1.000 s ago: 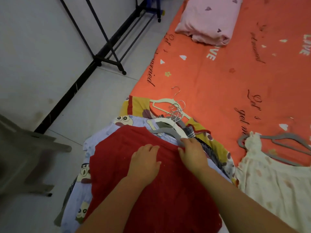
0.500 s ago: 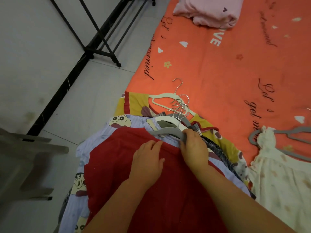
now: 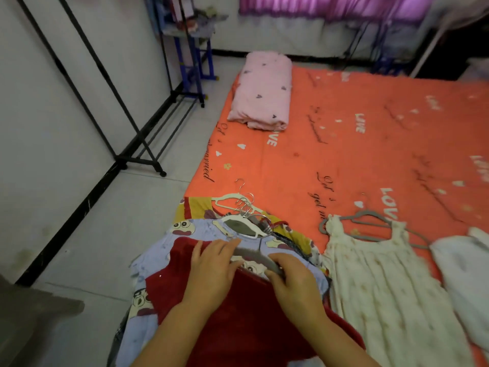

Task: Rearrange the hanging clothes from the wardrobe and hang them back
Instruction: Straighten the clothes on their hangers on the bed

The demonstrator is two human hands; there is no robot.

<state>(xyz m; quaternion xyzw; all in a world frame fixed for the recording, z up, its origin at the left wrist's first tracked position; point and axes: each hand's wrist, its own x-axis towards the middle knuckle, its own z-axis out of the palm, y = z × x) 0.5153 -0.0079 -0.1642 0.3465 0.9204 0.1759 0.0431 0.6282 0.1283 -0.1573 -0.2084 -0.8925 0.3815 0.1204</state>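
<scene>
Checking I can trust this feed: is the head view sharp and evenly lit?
Head view: motion blur, worst on the white garment at right; left hand, right hand and grey hanger readable; purple curtain glows, room dim; clothes rack bows from the wide lens.

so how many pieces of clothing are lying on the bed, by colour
red garment: 1
blue cartoon-print garment: 1
yellow garment: 1
dark patterned garment, mostly buried in the pile: 1
cream dress: 1
white garment, cut off at the frame edge: 1
total: 6
</scene>
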